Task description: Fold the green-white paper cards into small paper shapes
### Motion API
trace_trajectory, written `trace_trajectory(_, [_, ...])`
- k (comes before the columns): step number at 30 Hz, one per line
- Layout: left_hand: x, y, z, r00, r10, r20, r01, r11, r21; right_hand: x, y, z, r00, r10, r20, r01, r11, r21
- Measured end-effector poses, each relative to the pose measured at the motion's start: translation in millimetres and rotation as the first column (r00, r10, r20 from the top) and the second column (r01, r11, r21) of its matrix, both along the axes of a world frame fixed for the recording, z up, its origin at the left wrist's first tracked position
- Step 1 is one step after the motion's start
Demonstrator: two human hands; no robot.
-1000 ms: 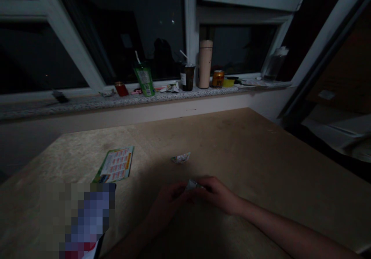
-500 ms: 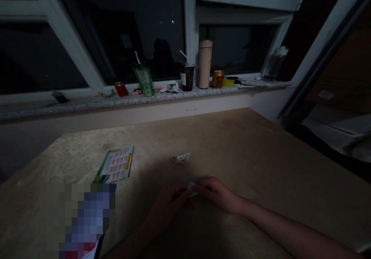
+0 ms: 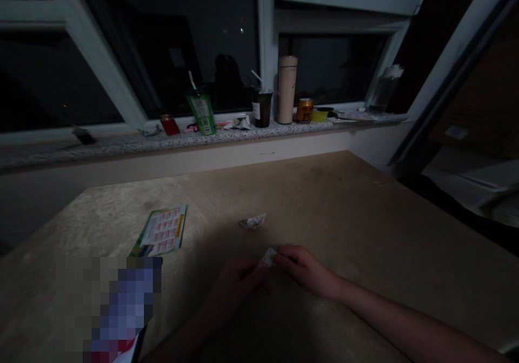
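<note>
Both my hands meet low on a tan wooden table (image 3: 344,200) in dim light. Between them is a small folded piece of white paper (image 3: 267,257). My left hand (image 3: 235,287) pinches its lower left side with closed fingers. My right hand (image 3: 302,268) grips its right edge with fingertips pressed together. Another small folded paper scrap (image 3: 252,222) lies on the table just beyond my hands. A green and orange printed leaflet (image 3: 162,232) lies flat to the left.
A stone windowsill (image 3: 121,144) behind the table carries a green drink carton (image 3: 201,113), a dark cup with a straw (image 3: 262,107), a tall beige flask (image 3: 287,89), an orange can (image 3: 304,110) and a small red cup (image 3: 169,124). A blurred patch covers the lower left.
The paper between my fingers has turned and risen slightly, now showing a pointed corner. Both hands stayed in nearly the same place.
</note>
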State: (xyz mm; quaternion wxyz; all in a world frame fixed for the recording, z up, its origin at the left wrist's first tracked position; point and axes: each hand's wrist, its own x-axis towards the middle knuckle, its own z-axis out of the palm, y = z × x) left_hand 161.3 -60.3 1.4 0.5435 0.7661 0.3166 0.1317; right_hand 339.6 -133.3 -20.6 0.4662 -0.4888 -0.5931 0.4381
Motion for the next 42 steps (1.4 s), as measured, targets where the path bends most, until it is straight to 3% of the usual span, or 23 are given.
trace_trajectory(20, [-2.1,-3.2,-1.2,0.997,0.032,0.075,-0.032,0.999,-0.008,-2.9,-0.5,-0.5,0.996,0.01,-0.084,-0.009,1.0,0.013])
trace_trajectory(27, [-3.6,-1.0,-1.8,0.996,-0.05,0.075,0.048,0.999,0.019,-1.7,-0.7,1.8,0.999,0.021,-0.035,-0.021,1.0,0.012])
trace_trajectory(42, [-1.2,-0.4,-3.7,0.998,-0.037,0.053,0.034,0.998,0.062,-3.4,-1.9,-0.6,1.0,0.012,-0.005,-0.012,0.999,0.034])
